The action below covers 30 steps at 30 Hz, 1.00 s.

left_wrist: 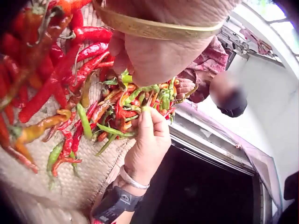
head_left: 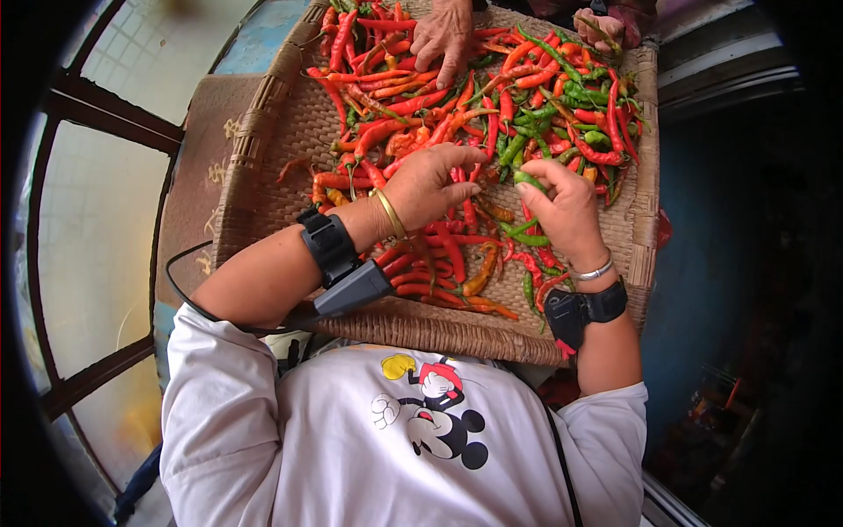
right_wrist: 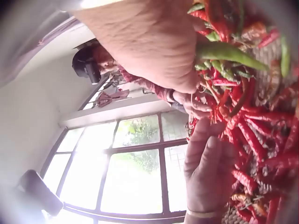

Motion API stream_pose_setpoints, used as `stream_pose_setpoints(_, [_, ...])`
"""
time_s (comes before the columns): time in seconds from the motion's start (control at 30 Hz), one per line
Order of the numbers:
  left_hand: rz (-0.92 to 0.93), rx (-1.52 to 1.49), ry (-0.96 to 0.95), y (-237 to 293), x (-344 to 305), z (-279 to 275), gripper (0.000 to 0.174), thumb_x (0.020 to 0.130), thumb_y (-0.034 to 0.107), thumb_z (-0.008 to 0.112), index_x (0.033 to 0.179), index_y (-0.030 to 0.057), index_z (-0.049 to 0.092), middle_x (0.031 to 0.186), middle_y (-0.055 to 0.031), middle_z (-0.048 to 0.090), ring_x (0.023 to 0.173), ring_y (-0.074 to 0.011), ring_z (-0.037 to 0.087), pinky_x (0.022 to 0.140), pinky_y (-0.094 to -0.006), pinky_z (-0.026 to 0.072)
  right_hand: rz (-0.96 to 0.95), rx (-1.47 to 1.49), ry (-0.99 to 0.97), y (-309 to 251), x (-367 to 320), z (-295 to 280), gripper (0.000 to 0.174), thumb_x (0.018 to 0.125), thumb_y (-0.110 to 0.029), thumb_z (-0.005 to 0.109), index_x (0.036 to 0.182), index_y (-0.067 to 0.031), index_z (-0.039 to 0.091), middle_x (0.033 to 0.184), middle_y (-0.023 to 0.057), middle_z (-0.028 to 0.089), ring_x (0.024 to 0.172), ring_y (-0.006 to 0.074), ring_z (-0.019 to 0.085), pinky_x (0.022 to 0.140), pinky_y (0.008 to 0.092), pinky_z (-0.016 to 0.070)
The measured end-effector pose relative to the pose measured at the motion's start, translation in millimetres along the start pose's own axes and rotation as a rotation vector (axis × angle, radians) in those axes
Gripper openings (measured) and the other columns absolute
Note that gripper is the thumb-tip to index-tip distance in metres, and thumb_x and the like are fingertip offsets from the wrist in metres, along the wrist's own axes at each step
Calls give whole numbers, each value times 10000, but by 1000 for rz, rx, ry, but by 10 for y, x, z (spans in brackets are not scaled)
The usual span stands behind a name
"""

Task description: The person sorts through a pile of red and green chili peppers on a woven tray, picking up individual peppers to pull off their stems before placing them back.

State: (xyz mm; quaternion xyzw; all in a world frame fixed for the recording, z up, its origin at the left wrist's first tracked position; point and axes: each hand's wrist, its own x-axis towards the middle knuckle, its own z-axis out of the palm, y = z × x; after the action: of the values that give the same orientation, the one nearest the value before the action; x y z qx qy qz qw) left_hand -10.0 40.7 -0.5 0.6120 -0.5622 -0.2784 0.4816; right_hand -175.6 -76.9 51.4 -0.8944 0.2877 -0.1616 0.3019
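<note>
Over a shallow woven basket [head_left: 277,176] of red, orange and green chili peppers, two hands face each other in the head view. The right hand [head_left: 566,211] pinches a green pepper [head_left: 529,182] between thumb and fingers. That green pepper [right_wrist: 231,53] points out from beneath the right hand [right_wrist: 149,44] in the right wrist view. The left hand [head_left: 430,189] is just to its left, above red peppers, fingers extended and thumb apart. No pepper shows in the left hand [right_wrist: 208,172] in the right wrist view. Its fingertips are hidden in the left wrist view.
Another person's hand [head_left: 445,39] reaches among peppers at the basket's far side; that person's other hand [head_left: 601,30] holds a pepper at the far right corner. Loose red peppers [head_left: 421,272] lie near the front rim [head_left: 439,332]. Windows [head_left: 97,237] stand at the left.
</note>
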Motion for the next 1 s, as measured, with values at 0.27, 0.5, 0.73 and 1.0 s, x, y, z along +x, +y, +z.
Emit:
stream_pose_setpoints(0.27, [-175,-323,-154,60,-32,28,237,825,180,584,966,-10,585,812,-80,619,753,-132,575,687,-270,466,48,340,-174,-72,-70,173,187,735,-95,638,901,-19,596,692,56,599,580,100,540,542,247,431])
stream_pose_setpoints(0.5, [-369,-557,-171,111,-31,-5,262,879,232,511,849,-14,599,674,-31,593,630,-76,547,587,-230,458,13,314,-182,-128,-94,191,196,702,-68,663,876,-21,587,718,60,597,593,105,545,550,244,436])
stream_pose_setpoints(0.73, [-558,-744,-178,124,-22,-38,265,887,267,488,773,49,587,656,-10,586,556,-67,524,489,-195,417,18,429,-191,-145,-85,201,184,740,-53,638,906,-21,568,737,22,589,610,76,534,555,215,437])
stream_pose_setpoints(1.0, [-590,-1130,-86,4,14,-90,123,855,178,549,884,64,587,702,16,595,546,-33,518,478,-172,413,323,910,-228,20,-80,229,153,848,-144,546,910,-6,573,731,17,577,581,54,512,539,187,435])
